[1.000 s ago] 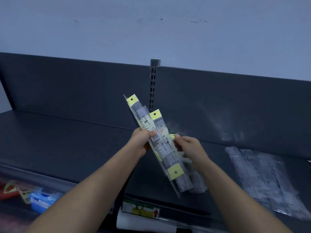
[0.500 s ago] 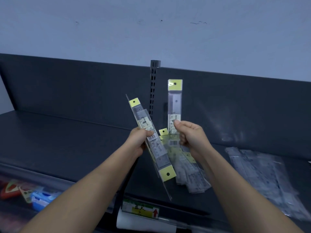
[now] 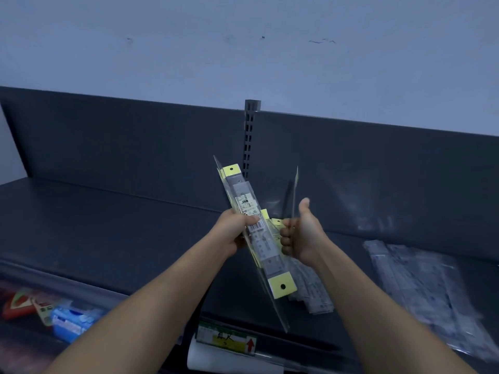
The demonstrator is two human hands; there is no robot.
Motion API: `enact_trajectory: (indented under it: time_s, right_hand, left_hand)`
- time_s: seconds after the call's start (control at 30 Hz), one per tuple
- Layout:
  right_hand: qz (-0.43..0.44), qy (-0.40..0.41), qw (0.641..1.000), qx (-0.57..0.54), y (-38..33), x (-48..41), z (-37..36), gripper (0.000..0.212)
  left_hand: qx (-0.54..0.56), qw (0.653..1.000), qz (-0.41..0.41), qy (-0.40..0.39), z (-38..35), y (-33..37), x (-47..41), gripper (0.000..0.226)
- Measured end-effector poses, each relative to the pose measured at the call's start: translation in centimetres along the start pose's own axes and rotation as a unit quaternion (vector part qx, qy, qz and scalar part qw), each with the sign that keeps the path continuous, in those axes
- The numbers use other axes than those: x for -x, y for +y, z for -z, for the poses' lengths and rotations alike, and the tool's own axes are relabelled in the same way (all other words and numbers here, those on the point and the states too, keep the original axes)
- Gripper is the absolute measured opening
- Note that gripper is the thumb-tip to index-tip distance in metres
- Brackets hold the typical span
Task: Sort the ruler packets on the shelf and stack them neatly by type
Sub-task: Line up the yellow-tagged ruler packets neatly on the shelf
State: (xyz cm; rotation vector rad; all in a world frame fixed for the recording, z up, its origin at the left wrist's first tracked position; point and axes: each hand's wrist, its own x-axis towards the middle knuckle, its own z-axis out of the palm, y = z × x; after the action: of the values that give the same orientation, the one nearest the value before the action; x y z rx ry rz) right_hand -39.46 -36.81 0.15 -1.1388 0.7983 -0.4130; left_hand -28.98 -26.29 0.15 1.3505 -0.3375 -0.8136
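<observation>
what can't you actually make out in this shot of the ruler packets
All in the head view:
The packet in the right hand is turned edge-on, so its type is unreadable.
The count of the bundle gripped by the left hand: its packets overlap.
The clear pile at right is blurred and cut off by the frame edge.
The small heap on the shelf is partly covered by the bundle and right hand.

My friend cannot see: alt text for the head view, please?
A left hand grips a slanted bundle of clear plastic ruler packets with yellow header cards, the right hand holds a single packet edge-on, above a dark grey metal shelf. More clear packets lie at right.
</observation>
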Motion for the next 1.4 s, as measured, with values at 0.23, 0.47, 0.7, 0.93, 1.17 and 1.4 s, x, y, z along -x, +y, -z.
enact_trajectory:
  time_s: [0.23, 0.47, 0.7, 0.93, 1.17, 1.4]
  right_hand:
    - [0.026, -0.02, 0.998, 0.058, 0.8, -0.8, 1.0, 0.042]
    - [0.133, 0.173, 0.893, 0.394, 2.6, -1.8, 2.3, 0.032]
    - [0.195, -0.018, 0.955, 0.221, 1.0, 0.4, 0.7, 0.021]
    - [0.263, -0.075, 0.927, 0.257, 0.7, 0.5, 1.0, 0.035]
    - [0.454, 0.046, 0.779, 0.43, 1.5, 0.8, -0.1, 0.039]
    - [0.572, 0.225, 0.698, 0.368, 0.3, -0.4, 0.9, 0.018]
  left_hand:
    - [-0.002, 1.0, -0.009, 0.011, 0.5, -0.2, -0.2, 0.034]
    - [-0.002, 1.0, -0.007, -0.001, 0.6, 0.0, -0.2, 0.028]
    - [0.017, 1.0, -0.016, -0.005, 0.2, 0.0, -0.6, 0.032]
    - [0.043, 0.999, -0.009, 0.01, 0.7, 0.3, -0.8, 0.031]
    - [0.049, 0.999, 0.013, -0.001, 1.4, 0.3, -1.2, 0.027]
    - [0.077, 0.996, 0.039, -0.022, 2.1, 0.6, -1.0, 0.026]
